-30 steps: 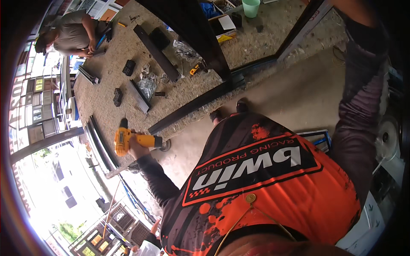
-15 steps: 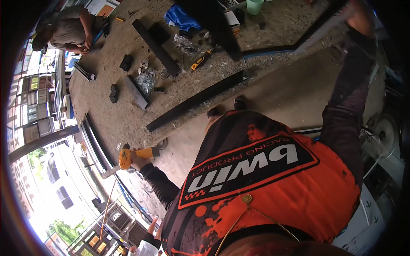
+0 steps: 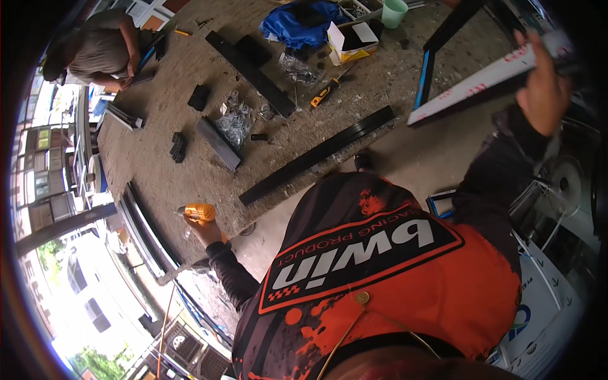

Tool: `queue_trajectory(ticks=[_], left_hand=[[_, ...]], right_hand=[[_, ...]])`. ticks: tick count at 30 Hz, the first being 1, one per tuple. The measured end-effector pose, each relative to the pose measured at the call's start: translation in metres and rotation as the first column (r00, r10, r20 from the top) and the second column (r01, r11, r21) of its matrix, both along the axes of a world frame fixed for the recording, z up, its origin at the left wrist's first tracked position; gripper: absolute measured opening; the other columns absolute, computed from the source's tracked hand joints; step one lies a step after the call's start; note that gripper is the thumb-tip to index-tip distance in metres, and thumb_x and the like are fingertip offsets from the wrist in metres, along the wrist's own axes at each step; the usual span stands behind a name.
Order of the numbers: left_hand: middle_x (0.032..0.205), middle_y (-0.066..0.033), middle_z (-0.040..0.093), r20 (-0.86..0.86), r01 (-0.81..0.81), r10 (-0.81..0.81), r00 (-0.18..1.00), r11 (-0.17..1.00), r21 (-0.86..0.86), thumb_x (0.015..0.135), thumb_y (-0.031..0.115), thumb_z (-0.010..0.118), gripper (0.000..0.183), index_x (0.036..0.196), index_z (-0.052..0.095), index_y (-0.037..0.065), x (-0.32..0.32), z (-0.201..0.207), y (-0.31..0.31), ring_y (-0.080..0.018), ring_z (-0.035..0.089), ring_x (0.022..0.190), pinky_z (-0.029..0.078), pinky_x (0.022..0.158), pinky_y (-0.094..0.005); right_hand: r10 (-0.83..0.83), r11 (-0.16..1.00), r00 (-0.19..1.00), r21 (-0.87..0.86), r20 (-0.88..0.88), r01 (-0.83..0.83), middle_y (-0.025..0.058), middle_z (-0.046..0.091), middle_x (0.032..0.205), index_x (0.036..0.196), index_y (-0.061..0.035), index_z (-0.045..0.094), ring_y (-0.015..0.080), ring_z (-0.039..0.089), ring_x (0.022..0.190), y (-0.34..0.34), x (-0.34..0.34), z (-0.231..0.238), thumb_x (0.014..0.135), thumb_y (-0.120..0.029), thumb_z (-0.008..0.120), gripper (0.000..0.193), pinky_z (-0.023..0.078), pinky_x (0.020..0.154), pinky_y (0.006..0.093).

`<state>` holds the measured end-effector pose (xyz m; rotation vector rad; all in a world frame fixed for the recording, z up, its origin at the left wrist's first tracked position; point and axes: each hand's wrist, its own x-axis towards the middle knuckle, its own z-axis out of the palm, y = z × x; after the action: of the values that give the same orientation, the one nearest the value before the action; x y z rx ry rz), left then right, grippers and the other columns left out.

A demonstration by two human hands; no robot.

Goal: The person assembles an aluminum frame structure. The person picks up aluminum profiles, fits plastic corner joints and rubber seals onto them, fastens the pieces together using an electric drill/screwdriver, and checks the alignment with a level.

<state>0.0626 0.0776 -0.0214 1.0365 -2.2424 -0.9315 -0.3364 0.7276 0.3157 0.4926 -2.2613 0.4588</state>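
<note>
My left hand (image 3: 206, 234) is closed round an orange cordless drill (image 3: 201, 213), held over the near left part of the worktop. At the far right my right hand (image 3: 546, 92) grips a long metal profile (image 3: 472, 85) with white printed film on its face. Dark frame bars (image 3: 451, 28) with a blue strip rise just behind this profile; whether they are joined to it I cannot tell. A black grooved profile (image 3: 316, 155) lies along the worktop's near edge, between my hands.
Across the worktop (image 3: 171, 82) lie another black bar (image 3: 250, 75), a short bar (image 3: 217, 142), bags of small hardware (image 3: 235, 123), a yellow-handled tool (image 3: 325, 93), an open box (image 3: 353, 43), a blue cloth (image 3: 301, 25) and a green cup (image 3: 394, 12). A co-worker (image 3: 104, 50) bends at the far left.
The profile in my right hand has turned, showing its white face, and that hand has come lower. The dark frame bars have swung away from the worktop's middle. My left hand has turned the drill.
</note>
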Motion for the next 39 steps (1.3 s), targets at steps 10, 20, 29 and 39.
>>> queue_trajectory(ticks=[10,20,29,39], left_hand=[[0.132,-0.0285,0.044,0.592,0.092,-0.007,0.806,0.989,-0.115,0.077,0.004,0.063,0.091,0.152,0.017,0.022,-0.022,-0.003,-0.030,-0.0446,0.046,0.122,0.039,0.102,-0.0464],[0.125,-0.0197,0.052,0.361,0.113,0.012,0.933,0.939,-0.325,0.075,0.012,0.066,0.063,0.134,0.043,0.010,-0.072,0.044,-0.015,-0.0388,0.047,0.117,0.034,0.103,-0.0484],[0.121,-0.0138,0.056,0.421,0.806,-0.691,0.588,0.548,-0.226,0.078,0.023,0.070,0.048,0.121,0.055,0.006,-0.231,0.015,0.087,-0.0324,0.052,0.113,0.042,0.095,-0.0458],[0.143,-0.0149,0.035,0.430,0.731,-0.601,0.674,0.626,-0.270,0.076,0.027,0.071,0.064,0.134,0.046,0.014,-0.229,0.022,0.126,-0.0399,0.035,0.128,0.031,0.102,-0.0562]], right_hand=[[0.001,0.787,0.982,-0.605,-0.188,-0.117,-0.0011,0.053,0.070,0.092,-0.0056,0.059,0.0086,0.048,0.058,-0.205,0.026,-0.012,0.091,-0.031,0.066,0.026,0.040,0.053,0.0237],[0.167,0.842,0.932,-0.445,-0.321,-0.304,0.0074,0.054,0.107,0.094,-0.0014,0.063,0.0141,0.056,0.090,-0.289,0.042,-0.077,0.082,-0.018,0.076,0.024,0.043,0.080,0.0269],[0.197,0.879,0.863,-0.307,-0.464,-0.365,0.0153,0.043,0.119,0.120,0.0016,0.040,0.0204,0.052,0.104,-0.253,0.037,-0.041,0.069,-0.023,0.086,0.073,0.047,0.089,0.0320],[0.438,0.834,0.785,-0.127,-0.439,-0.537,0.0159,0.060,0.107,0.115,0.0071,0.052,0.0257,0.057,0.102,-0.173,0.050,0.017,0.077,-0.057,0.071,0.077,0.046,0.093,0.0380]])
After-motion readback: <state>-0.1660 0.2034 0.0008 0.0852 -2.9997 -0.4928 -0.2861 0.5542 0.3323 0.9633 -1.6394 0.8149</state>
